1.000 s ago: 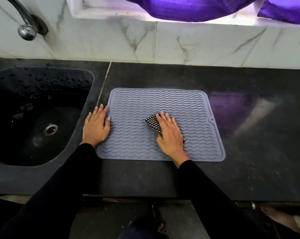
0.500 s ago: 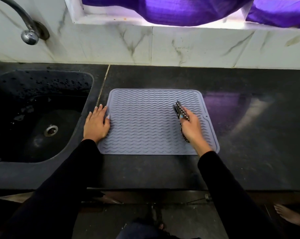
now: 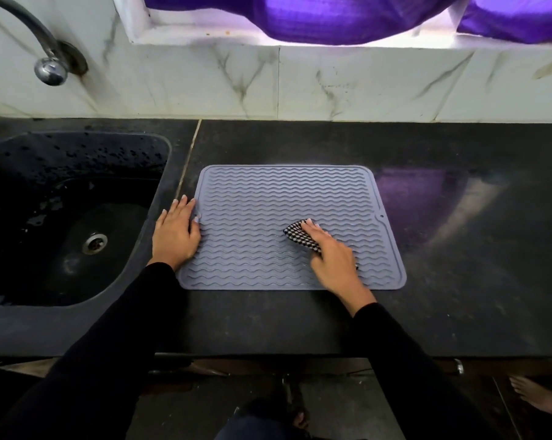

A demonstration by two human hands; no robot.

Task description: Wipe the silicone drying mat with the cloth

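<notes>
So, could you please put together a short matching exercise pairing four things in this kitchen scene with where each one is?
Things:
1. cloth
2. left hand
3. tap
4. mat

Places:
A. on the wall above the sink
B. flat on the dark counter
C. under the right hand
D. on the mat's left edge

Pairs: 1-C, 2-D, 3-A, 4-B
</notes>
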